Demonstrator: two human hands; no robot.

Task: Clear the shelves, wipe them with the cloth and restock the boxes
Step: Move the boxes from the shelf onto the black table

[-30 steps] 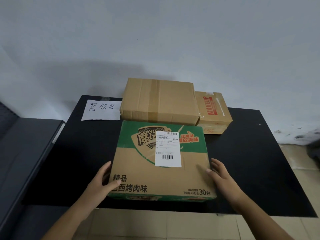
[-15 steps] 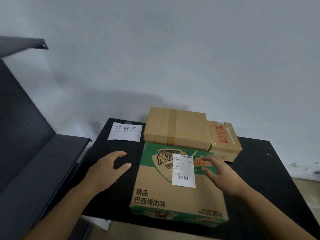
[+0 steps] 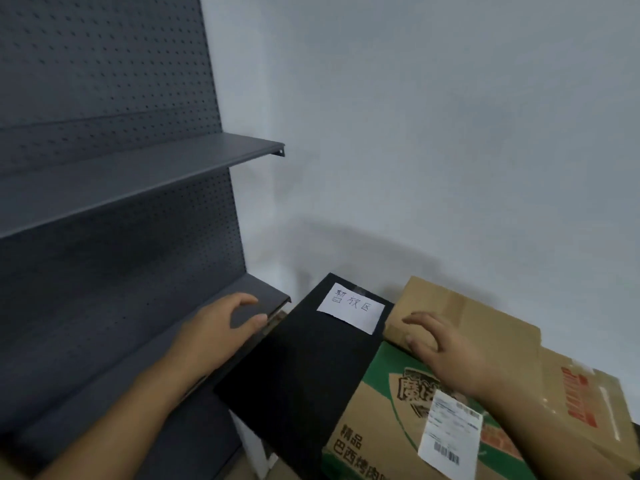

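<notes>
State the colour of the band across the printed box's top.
A green band on the printed box, seen in the head view.
</notes>
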